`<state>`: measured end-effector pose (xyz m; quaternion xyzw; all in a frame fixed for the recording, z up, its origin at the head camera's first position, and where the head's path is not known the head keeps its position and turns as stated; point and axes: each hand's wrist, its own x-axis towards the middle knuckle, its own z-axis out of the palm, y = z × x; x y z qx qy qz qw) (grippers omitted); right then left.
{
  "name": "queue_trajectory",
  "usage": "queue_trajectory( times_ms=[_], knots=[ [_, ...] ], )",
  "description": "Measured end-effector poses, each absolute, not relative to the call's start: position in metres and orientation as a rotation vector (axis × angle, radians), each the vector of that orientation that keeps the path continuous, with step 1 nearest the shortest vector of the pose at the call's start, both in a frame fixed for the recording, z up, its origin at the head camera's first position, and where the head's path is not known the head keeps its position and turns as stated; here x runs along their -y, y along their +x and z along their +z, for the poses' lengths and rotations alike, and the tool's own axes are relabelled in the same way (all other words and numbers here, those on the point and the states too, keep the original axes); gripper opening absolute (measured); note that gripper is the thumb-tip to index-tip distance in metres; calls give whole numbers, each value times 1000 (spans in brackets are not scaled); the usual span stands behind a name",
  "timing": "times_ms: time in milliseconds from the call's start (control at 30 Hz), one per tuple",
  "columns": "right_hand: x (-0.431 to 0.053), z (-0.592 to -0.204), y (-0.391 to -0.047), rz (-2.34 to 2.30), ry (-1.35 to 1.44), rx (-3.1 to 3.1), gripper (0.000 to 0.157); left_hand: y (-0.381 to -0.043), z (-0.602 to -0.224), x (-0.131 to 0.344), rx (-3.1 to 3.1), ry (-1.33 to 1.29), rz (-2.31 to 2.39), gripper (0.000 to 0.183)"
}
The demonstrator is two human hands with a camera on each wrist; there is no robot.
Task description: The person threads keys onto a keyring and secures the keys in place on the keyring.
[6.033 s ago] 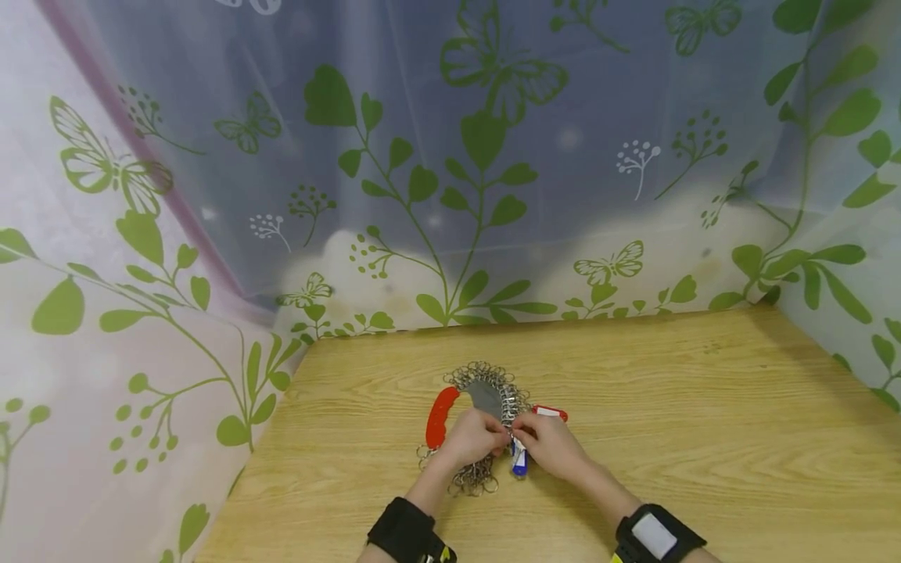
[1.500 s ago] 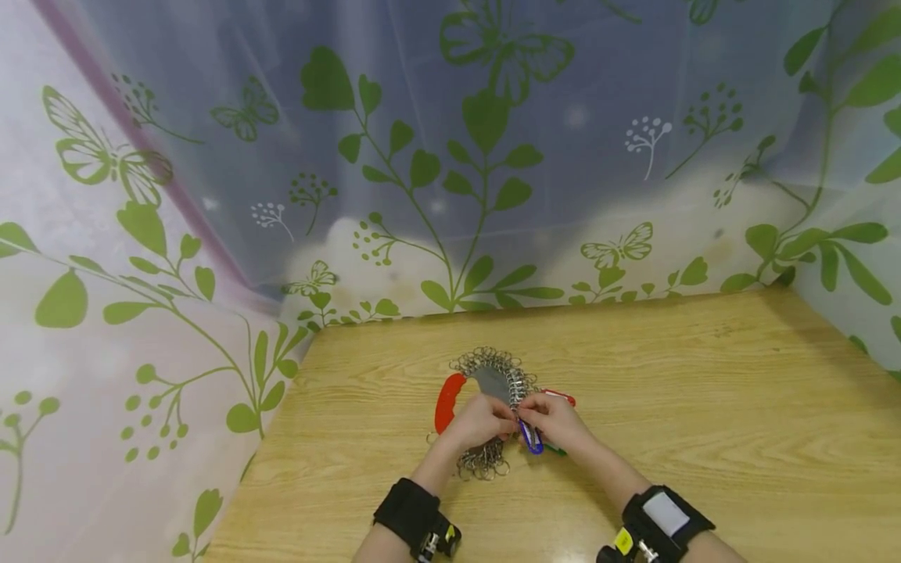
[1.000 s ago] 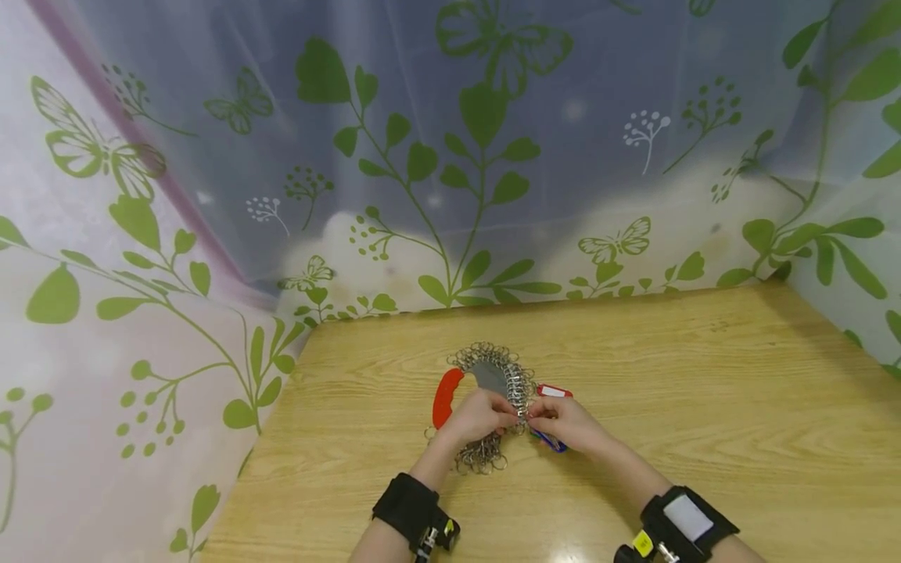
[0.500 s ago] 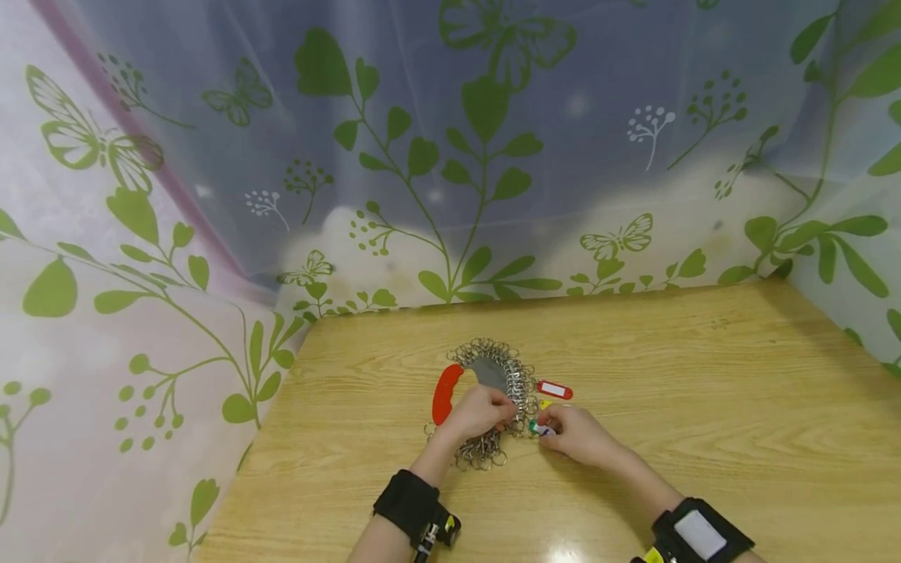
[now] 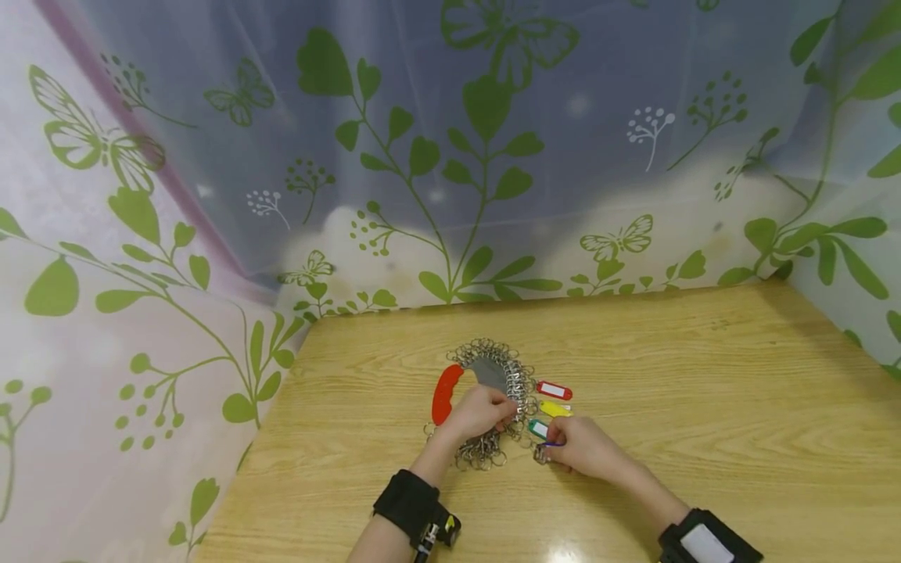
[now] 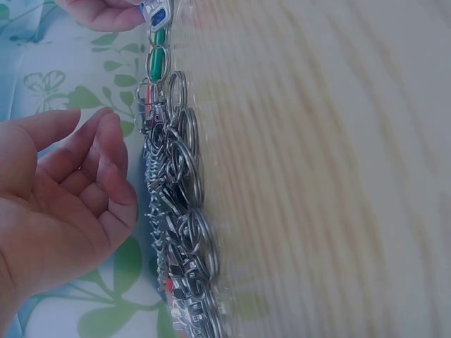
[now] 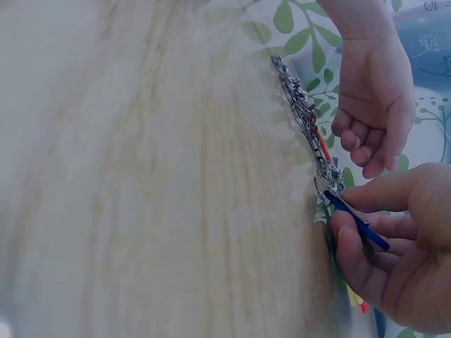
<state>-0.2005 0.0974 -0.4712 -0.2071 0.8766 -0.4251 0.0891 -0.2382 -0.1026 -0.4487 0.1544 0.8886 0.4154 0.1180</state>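
A bunch of metal key rings and clasps point(image 5: 517, 383) lies on the wooden table in an arc around a flat grey piece point(image 5: 488, 373) with a red curved grip point(image 5: 445, 395). My left hand point(image 5: 480, 410) hovers over the bunch, its fingers loosely bent and holding nothing in the left wrist view. To its right, my right hand point(image 5: 584, 447) pinches a blue key tag point(image 7: 361, 224) between thumb and fingers, with a metal ring at the tag's end. Just beyond that hand lie a green key tag point(image 5: 538, 428), a yellow key tag point(image 5: 554, 409) and a red key tag point(image 5: 554, 390).
The wooden table point(image 5: 690, 391) stretches away on both sides of the bunch. A curtain point(image 5: 422, 195) printed with leaves and butterflies hangs along the table's back edge and at both sides. Each wrist wears a black band point(image 5: 407, 504).
My right hand has drawn away from the left, rightward and nearer to me, with the blue key tag. The red, yellow and green tags now show spread out. The left hand has stayed over the bunch.
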Motion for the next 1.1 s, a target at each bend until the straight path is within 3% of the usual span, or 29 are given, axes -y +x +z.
queue_trajectory(
  times_ms=[500, 1100],
  knots=[
    [-97, -471, -188, -997, -572, -2775, 22, -238, -449, 105, -2575, 439, 1249, 36],
    [-115, -471, -175, -767, -708, -2926, 31, -241, -448, 103, -2581, 459, 1249, 36]
  ],
)
